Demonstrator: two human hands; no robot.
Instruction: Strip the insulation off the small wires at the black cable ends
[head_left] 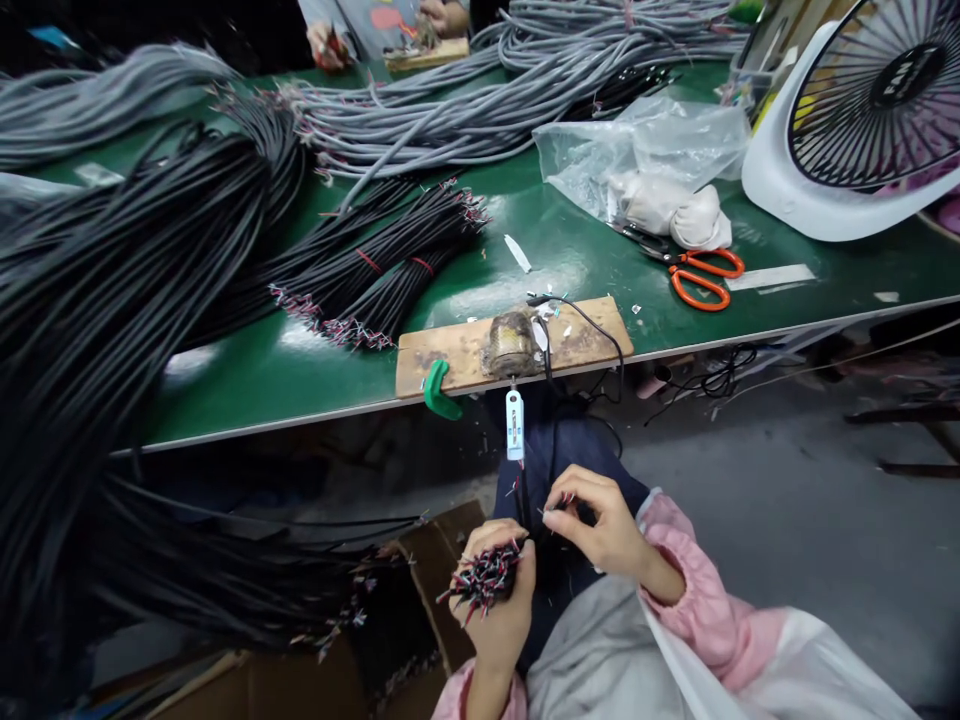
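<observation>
My left hand (499, 595) is closed around a bundle of thin black cables (487, 578), whose stripped red and white wire ends point toward me. Beside it, my right hand (604, 525) pinches black cable ends with red and white wires showing; how many is hidden by the fingers. Just above both hands, a flat light blue piece (514, 425) hangs from the shaft of a small taped motor (511, 343). Loose cable with red and white wires shows right below that piece. The motor sits on a wooden board (450, 362) at the table's front edge.
A green clamp (442, 390) grips the board's left end. Black cables (150, 230) drape over the left edge, above a cardboard box (262, 690). Tied cable bundles (390, 260), grey cables (450, 120), orange-handled scissors (701, 278), a plastic bag (645, 140) and a fan (862, 110) occupy the green table (330, 400). Another person's hand (442, 18) shows behind.
</observation>
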